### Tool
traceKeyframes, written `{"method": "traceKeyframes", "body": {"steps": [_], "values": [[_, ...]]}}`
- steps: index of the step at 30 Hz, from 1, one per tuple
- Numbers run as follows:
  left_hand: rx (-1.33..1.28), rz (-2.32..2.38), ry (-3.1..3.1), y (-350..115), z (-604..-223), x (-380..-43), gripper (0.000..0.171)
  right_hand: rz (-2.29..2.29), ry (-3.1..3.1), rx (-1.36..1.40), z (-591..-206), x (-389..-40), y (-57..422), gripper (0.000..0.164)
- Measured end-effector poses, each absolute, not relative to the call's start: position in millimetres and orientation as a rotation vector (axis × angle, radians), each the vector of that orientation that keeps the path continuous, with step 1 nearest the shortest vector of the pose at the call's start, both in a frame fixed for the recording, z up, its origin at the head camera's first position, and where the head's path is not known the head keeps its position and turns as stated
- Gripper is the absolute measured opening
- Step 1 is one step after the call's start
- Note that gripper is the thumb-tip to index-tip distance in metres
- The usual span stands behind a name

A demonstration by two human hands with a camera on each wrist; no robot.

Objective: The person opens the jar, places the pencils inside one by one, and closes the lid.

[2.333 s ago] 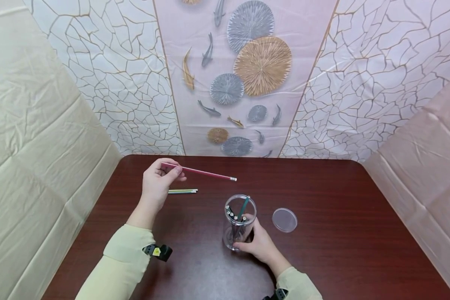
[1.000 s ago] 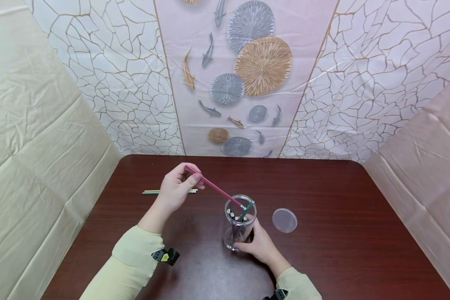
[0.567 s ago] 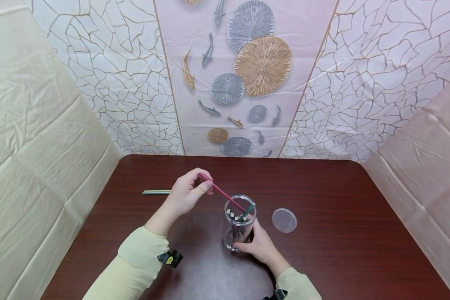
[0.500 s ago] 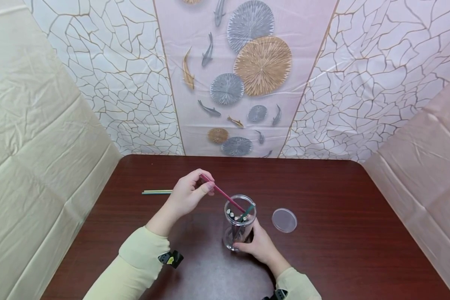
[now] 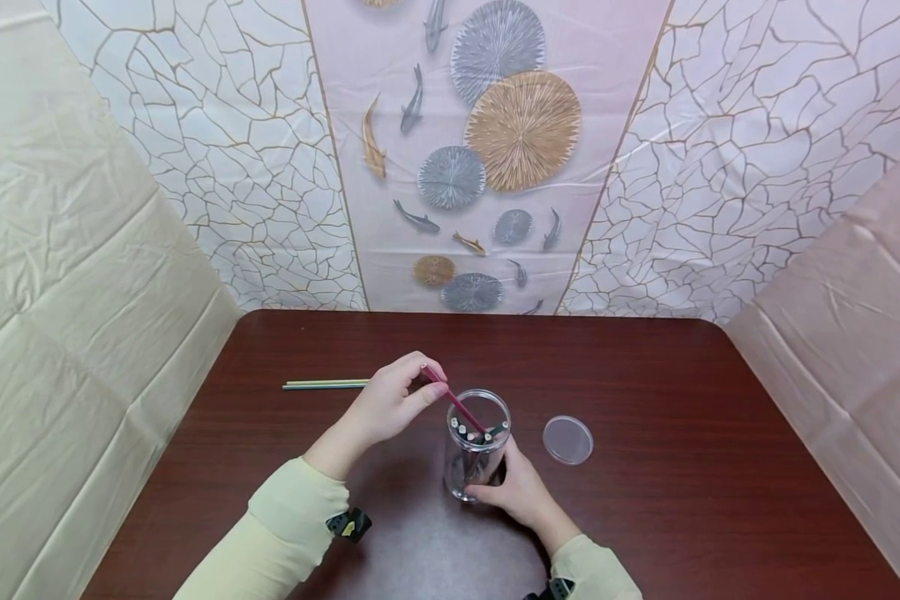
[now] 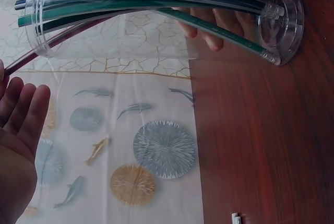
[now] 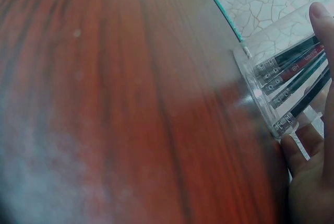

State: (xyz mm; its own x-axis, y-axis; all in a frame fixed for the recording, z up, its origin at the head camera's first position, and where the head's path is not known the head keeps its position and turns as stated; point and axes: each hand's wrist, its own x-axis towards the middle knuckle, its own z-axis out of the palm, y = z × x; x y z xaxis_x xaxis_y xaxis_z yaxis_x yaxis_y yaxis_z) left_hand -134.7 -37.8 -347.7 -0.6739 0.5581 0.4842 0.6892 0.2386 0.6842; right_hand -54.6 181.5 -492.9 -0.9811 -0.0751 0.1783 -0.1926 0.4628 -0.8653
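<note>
My left hand (image 5: pixel 397 400) pinches a red pencil (image 5: pixel 461 408) near its upper end. The pencil slants down to the right, its lower part inside a clear round jar (image 5: pixel 457 471). Around the jar's side curl the fingers and thumb of my right hand (image 5: pixel 521 492), holding it upright on the table. Several pencils stand in the jar; in the left wrist view a green pencil (image 6: pixel 219 33) leans apart from the bunch, eraser end down. The right wrist view shows metal-banded eraser ends (image 7: pixel 284 122) at the jar's base.
Two pencils (image 5: pixel 322 385), one yellowish and one teal, lie side by side on the table behind my left hand. A clear round lid (image 5: pixel 567 440) lies flat to the right of the jar. Patterned cloth (image 5: pixel 465 167) hangs behind the dark wood table (image 5: pixel 682 467).
My left hand has moved right and down, bringing the red pencil from above the table into the jar, eraser end first. My right hand keeps its hold on the jar.
</note>
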Motion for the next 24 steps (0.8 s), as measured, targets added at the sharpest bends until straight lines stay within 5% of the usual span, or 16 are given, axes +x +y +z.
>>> {"method": "traceKeyframes", "body": {"steps": [24], "values": [[-1.371,-1.287,-2.319,-29,-362,-134,0.007,1.612,-2.593,0.227,-491,-55,182,0.088]]}}
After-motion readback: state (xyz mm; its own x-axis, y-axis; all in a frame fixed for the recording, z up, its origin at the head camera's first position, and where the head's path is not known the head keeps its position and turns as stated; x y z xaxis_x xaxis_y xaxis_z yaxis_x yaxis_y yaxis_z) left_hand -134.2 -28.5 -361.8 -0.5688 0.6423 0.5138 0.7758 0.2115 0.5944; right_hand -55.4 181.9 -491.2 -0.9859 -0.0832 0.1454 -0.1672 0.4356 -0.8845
